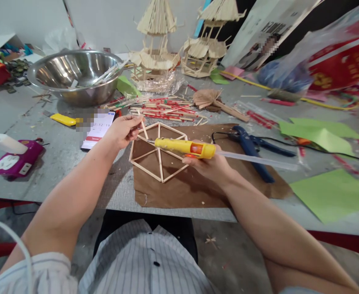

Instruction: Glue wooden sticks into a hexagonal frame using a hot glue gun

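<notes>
Grey and cluttered, a work surface (118, 192) stretches wall to wall of the view beneath the forearms of a person in a striped shirt (127, 261). Two tiered stick towers, the left tower (156, 24) and the right tower (212, 49), stand at the back. Left of them sits a steel bowl (84, 97), sticks jutting over its rim. Brown paper (179, 198) lies directly before the worker, a blue-handled tool (250, 153) resting across its right side. Also on the paper, near the middle, lies a hexagonal frame (160, 166) of pale sticks, its spokes meeting at the center. Above it, the right hand (212, 165) has its grip wrapped around a yellow glue gun (179, 145) (a translucent glue stick (259, 159) trails from the back), nozzle aimed left. A phone (98, 130) lies beside the left forearm, with a yellow knife (63, 119) just beyond. Smallest of all, a short stick (144, 130) is pinched in the left hand (126, 130), grip closed at the fingertips; its lower end hangs by the frame's upper left, contact impossible to tell.
</notes>
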`<move>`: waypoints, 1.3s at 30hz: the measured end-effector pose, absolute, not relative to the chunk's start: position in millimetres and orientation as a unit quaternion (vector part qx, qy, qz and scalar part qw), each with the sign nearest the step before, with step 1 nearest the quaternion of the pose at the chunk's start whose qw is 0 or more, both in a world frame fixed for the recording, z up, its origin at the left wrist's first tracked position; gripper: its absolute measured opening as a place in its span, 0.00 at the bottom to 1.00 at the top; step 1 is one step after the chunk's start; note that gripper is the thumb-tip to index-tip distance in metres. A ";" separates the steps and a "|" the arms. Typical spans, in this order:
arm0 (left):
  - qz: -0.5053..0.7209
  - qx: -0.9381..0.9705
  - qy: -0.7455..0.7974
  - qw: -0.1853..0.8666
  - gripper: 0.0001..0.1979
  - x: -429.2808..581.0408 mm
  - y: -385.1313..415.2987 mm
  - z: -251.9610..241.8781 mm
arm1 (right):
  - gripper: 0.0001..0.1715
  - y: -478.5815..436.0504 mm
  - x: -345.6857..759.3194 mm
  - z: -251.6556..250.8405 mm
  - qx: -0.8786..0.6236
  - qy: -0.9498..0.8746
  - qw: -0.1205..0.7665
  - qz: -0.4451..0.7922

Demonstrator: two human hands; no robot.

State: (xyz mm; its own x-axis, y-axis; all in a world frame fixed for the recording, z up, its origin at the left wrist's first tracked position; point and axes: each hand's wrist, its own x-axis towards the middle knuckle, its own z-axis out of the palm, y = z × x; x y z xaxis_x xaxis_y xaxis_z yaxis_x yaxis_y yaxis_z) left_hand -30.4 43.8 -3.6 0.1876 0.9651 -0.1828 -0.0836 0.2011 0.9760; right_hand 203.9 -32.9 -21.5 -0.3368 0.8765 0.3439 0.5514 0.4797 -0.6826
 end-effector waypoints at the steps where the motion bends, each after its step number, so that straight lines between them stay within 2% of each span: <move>1: 0.426 0.469 0.471 0.614 0.09 -30.8 44.0 -3.9 | 0.27 -32.6 204.3 -22.1 -0.458 -0.786 0.348 0.225; 10: 0.427 0.466 0.461 0.622 0.09 -30.4 42.9 -2.6 | 0.25 -30.7 205.8 -27.3 -0.436 -0.800 0.368 0.185; 18: 0.440 0.452 0.439 0.640 0.08 -30.8 43.0 -3.6 | 0.22 -23.7 209.1 -38.5 -0.368 -0.818 0.424 0.122; 39: 0.443 0.440 0.439 0.646 0.07 -29.8 42.8 -2.7 | 0.23 -24.1 207.7 -38.1 -0.374 -0.811 0.431 0.126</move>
